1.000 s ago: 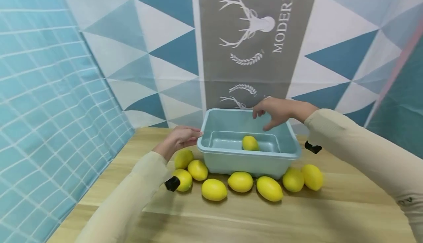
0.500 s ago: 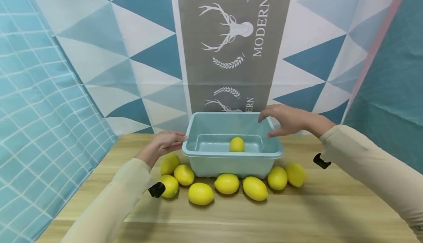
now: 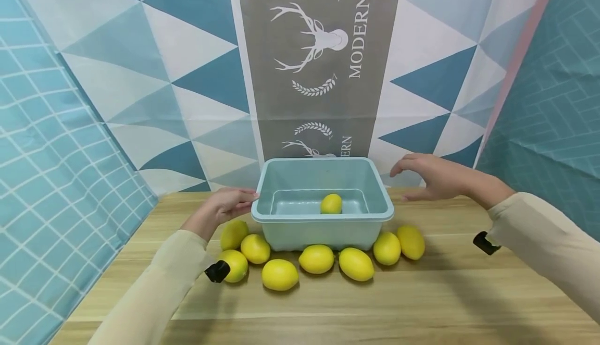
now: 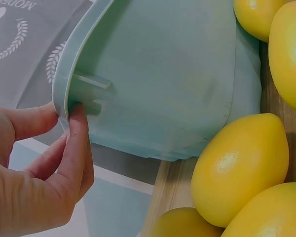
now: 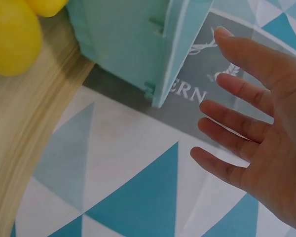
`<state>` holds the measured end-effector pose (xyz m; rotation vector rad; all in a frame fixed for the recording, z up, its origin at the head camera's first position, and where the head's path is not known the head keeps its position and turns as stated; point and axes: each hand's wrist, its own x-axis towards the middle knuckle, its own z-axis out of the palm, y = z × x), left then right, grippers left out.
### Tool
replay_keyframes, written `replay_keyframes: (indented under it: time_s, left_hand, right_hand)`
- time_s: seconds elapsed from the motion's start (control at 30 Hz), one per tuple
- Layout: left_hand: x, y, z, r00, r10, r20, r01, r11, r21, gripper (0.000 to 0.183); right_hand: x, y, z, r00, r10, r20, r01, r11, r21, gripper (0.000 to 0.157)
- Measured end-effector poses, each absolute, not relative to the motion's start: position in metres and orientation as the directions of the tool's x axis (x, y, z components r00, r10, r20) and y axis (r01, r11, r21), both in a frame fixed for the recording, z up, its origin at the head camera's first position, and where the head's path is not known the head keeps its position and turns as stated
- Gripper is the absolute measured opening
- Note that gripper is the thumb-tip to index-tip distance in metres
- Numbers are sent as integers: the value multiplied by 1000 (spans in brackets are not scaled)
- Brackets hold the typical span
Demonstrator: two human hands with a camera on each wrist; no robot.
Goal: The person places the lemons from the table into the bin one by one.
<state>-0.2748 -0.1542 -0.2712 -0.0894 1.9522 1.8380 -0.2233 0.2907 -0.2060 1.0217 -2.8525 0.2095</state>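
Note:
A light blue plastic basin (image 3: 323,218) stands on the wooden table, one lemon (image 3: 331,204) lying on its floor. In the head view my left hand (image 3: 224,202) is at the basin's left rim. The left wrist view shows its thumb (image 4: 32,120) on one side of the rim and its fingers curled under the other, pinching it. My right hand (image 3: 436,176) hangs in the air to the right of the basin, apart from it. Its fingers (image 5: 232,118) are spread and relaxed, and the palm holds nothing.
Several lemons (image 3: 279,274) lie along the basin's front and at its front corners, with two lemons (image 3: 411,242) close together at the right. A patterned cloth (image 3: 300,74) hangs behind the basin. A tiled blue sheet (image 3: 56,152) borders the table at left.
My right hand has moved right, from over the basin to beyond its right side. The left hand keeps its place at the rim. The head view has shifted, so the scene sits farther left.

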Motion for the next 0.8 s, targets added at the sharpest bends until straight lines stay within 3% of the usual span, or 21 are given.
replay_keyframes:
  time_s: [0.43,0.8]
  left_hand:
    - [-278,-155,-271,-886,276,-372,-348,135,928,51]
    - [-279,-157,-275,-891,280,-358,-339,115,934,50]
  right_hand:
    - [-211,318,-243,-733,-647,211,-665,746,-20,43]
    - [-207,327,-267,-684,-711,161,-724,690,-30,47]
